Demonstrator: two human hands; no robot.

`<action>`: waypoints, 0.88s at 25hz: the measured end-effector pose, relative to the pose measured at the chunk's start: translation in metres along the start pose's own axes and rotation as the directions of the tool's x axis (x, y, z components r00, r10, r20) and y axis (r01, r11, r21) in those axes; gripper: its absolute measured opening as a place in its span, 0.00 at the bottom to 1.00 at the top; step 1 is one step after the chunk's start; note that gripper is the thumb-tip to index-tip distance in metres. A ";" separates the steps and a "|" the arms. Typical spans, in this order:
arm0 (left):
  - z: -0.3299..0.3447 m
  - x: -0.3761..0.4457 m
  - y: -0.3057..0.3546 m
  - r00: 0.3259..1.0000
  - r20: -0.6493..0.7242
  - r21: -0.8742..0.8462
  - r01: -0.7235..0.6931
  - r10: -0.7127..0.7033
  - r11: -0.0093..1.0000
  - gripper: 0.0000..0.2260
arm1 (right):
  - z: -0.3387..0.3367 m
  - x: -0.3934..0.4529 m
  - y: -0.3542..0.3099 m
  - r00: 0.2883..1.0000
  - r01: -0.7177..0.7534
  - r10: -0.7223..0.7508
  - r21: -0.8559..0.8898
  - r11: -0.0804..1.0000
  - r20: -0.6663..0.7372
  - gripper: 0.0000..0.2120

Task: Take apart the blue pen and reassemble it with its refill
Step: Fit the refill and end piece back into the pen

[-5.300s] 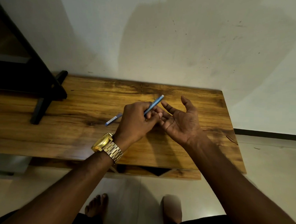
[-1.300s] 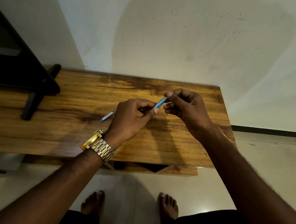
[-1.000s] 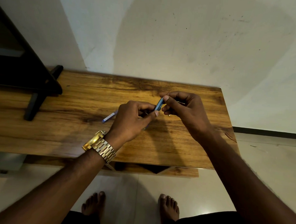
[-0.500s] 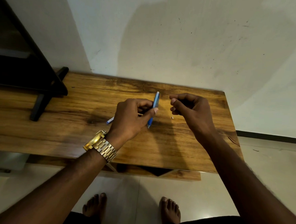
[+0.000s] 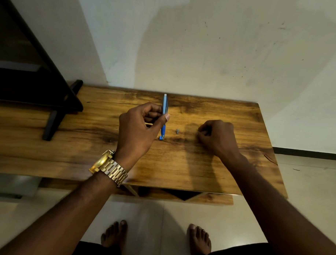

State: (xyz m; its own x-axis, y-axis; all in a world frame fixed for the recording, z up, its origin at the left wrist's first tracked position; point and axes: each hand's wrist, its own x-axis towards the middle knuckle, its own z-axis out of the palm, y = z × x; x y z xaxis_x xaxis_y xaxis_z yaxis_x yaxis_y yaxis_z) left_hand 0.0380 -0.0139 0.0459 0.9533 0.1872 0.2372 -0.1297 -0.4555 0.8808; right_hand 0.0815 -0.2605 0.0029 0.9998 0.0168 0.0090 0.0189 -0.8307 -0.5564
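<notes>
Blue pen [image 5: 165,110] stands pinched in left fingers [image 5: 166,117]; right hand [image 5: 216,136] curls closed on the worktop [image 5: 86,143], contents unseen. Disassembly underway; refill extraction likely next.

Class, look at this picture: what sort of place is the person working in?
Probably a room at home: a low wooden table against a plain wall, a tiled floor, and bare feet.

Long rectangular wooden table [image 5: 200,172], warm brown, dark grain streaks, set against a pale plaster wall [image 5: 204,52]. Black angled furniture frame [image 5: 55,112], one foot resting on the table's left part. Glossy light tiled floor [image 5: 160,218] below. Gold metal-link wristwatch [image 5: 108,168].
</notes>
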 end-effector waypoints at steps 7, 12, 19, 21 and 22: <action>-0.001 0.001 0.000 1.000 0.019 -0.012 0.006 -0.006 1.000 0.06 | 0.006 0.002 -0.002 0.998 0.047 -0.043 -0.091 0.995 0.038 0.05; 0.002 -0.002 0.003 0.998 0.056 -0.033 -0.004 0.006 0.999 0.07 | -0.006 0.002 -0.009 0.999 -0.001 0.012 0.258 0.966 -0.042 0.03; 0.016 -0.012 0.006 0.980 0.173 0.050 -0.109 0.099 0.993 0.09 | -0.019 -0.005 -0.026 0.997 -0.036 0.073 0.904 0.426 0.006 0.07; 0.019 -0.013 0.005 0.971 0.210 0.072 -0.133 0.115 0.989 0.10 | -0.021 -0.008 -0.028 0.999 -0.044 0.031 0.932 0.361 0.036 0.07; 0.020 -0.013 0.005 0.968 0.222 0.081 -0.141 0.120 0.987 0.10 | -0.022 -0.009 -0.029 0.999 -0.050 0.011 0.939 0.340 0.050 0.07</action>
State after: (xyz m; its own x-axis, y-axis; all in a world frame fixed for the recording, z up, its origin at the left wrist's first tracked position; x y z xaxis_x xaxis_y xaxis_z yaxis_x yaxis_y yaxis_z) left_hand 0.0300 -0.0361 0.0393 0.9675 -0.0669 0.2437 -0.2399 -0.5466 0.8023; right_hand 0.0724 -0.2485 0.0373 0.9986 0.0351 -0.0385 -0.0458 0.2390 -0.9699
